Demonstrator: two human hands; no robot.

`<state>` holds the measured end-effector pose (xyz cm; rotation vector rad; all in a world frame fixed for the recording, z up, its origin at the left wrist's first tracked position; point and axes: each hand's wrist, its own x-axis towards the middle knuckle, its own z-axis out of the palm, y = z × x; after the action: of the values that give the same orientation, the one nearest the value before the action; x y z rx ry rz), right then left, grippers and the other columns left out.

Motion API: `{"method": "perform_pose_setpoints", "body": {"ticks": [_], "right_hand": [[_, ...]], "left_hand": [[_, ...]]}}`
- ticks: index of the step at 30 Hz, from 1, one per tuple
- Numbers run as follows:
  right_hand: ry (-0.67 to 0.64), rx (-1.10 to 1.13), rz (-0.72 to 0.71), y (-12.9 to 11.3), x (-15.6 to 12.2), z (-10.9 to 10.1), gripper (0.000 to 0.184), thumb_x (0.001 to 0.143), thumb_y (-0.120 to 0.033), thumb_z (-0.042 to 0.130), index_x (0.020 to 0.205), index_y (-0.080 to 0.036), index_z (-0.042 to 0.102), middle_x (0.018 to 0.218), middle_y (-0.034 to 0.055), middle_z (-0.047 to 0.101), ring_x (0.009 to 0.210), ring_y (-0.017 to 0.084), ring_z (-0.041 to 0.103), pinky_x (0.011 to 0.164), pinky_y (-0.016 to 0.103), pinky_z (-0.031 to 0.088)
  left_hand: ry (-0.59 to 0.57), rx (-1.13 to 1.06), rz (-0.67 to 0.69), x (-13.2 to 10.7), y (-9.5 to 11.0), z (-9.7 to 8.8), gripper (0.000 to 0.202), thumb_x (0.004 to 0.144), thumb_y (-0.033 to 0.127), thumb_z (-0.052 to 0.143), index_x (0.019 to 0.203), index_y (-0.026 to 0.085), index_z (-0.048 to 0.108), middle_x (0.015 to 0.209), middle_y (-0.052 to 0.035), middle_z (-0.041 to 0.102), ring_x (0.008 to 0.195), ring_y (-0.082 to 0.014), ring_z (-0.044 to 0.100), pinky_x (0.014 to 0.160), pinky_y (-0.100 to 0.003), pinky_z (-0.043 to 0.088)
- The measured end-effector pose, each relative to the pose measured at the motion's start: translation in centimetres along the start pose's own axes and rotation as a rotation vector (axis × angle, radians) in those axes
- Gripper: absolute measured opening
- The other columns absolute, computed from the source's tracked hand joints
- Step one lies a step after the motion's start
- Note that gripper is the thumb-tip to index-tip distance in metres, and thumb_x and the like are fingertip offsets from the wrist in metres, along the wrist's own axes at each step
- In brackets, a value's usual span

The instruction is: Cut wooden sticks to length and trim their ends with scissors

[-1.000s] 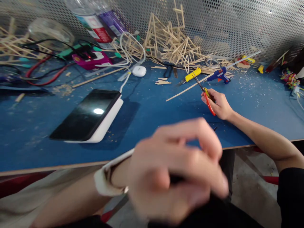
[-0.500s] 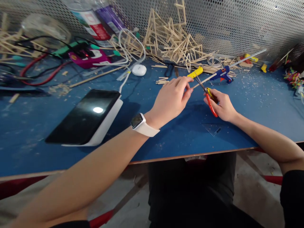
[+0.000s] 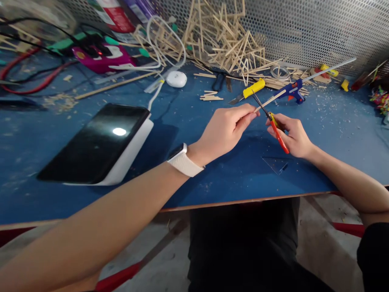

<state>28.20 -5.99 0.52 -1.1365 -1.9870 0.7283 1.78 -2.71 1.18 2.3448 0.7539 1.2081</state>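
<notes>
Tabletop of blue board (image 3: 212, 178) lies under both hands. Left hand (image 3: 226, 127) pinches one end of a thin wooden stick (image 3: 275, 97) at its fingertips. Right hand (image 3: 294, 136), just beside it, grips red-and-yellow-handled scissors (image 3: 279, 136), whose blades cross that stick.

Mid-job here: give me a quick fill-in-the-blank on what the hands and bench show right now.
1. The left hand pinches one end of a thin wooden ____.
2. The right hand grips cutters with red and ____ handles.
3. The white watch sits on the ____ wrist.
4. The glue gun beyond the hands is ____.

Missing words: stick; yellow; left; blue.
</notes>
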Motion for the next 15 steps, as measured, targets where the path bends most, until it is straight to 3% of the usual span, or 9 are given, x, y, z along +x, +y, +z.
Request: {"method": "perform_pose_setpoints", "body": {"ticks": [7,15], "right_hand": [[-0.004,0.026,0.018,0.25,0.07,-0.09,0.050,0.110,-0.070,0.077,0.097,-0.022,0.067,0.081,-0.0033,0.053,0.072,0.013,0.038,0.066,0.033,0.034],[-0.005,0.071,-0.078,0.76,0.42,0.20,0.046,0.111,-0.064,0.079,0.096,-0.023,0.062,0.079,-0.0056,0.047,0.070,0.012,0.038,0.065,0.031,0.035]], "left_hand": [[-0.007,-0.072,-0.018,0.23,0.19,-0.07,0.026,0.119,0.020,0.056,0.106,0.017,0.077,0.072,0.0012,0.064,0.062,-0.0162,0.060,0.068,-0.029,0.046],[-0.032,-0.097,-0.016,0.53,0.35,-0.28,0.033,0.118,0.023,0.055,0.087,0.021,0.063,0.070,0.0017,0.060,0.062,-0.0160,0.058,0.074,-0.030,0.050]]}}
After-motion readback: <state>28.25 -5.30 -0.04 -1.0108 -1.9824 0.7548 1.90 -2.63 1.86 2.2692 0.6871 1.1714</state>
